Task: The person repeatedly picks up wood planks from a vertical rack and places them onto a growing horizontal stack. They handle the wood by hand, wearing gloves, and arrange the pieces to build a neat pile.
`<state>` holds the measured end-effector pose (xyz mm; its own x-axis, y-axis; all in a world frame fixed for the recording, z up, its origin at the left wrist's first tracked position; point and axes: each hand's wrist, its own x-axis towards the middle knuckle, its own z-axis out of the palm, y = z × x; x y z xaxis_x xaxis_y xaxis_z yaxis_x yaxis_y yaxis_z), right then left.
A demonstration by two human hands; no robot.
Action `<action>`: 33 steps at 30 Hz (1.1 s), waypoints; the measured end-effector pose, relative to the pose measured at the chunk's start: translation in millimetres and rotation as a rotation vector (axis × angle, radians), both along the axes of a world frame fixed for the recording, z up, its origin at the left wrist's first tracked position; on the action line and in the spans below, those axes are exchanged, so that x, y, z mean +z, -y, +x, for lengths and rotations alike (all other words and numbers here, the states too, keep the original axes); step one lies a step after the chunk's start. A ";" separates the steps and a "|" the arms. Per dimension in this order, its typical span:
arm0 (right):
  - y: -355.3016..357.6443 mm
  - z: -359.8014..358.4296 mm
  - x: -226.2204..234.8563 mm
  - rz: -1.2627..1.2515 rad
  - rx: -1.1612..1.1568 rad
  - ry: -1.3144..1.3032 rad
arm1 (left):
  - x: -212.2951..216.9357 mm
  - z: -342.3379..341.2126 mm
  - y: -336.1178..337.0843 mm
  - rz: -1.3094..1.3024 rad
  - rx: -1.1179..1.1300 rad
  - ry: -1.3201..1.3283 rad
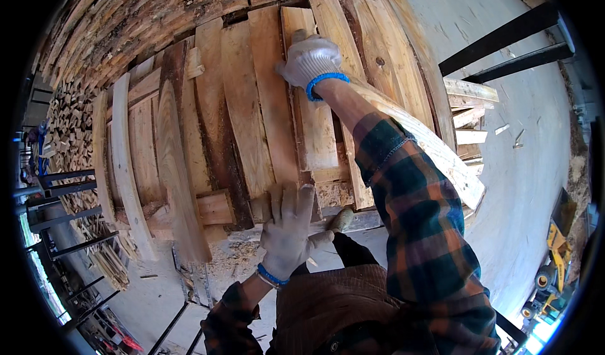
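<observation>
Near the front edge of a stack of rough boards, my left hand is open in a pale glove, its fingers stretched toward the near end of a reddish-brown board. That board's near end is blurred. Farther out, my right hand, in a whitish glove with a blue cuff, is closed over the far part of a pale, bark-edged board. Its fingertips on the far side are partly hidden. A longer light board lies slantwise under my right forearm.
A tall pile of stacked boards rises beyond. Loose boards overhang at the left. Black metal bars stand at the right, and more at the left. A yellow machine is on the concrete floor.
</observation>
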<state>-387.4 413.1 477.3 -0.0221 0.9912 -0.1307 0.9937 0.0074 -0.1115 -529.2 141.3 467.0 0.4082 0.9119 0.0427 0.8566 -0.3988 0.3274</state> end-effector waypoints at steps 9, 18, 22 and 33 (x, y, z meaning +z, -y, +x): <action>25.4 0.0 -27.7 0.184 0.041 0.126 | -34.3 -4.2 3.4 0.113 -0.037 -0.198; 56.3 30.6 25.8 0.153 0.160 -0.278 | -17.5 4.9 -15.0 -0.010 0.045 -0.032; 146.2 119.0 46.0 0.113 0.143 -0.005 | -16.2 1.7 -12.1 0.013 0.115 -0.005; 190.8 189.5 79.1 -0.092 0.203 -0.107 | -22.2 53.9 -55.1 0.261 0.111 -0.173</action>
<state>-197.9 222.3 556.4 -0.2380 0.9491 -0.2061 0.9554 0.1906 -0.2255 -475.3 196.4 444.8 0.3281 0.9188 0.2195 0.9336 -0.3508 0.0728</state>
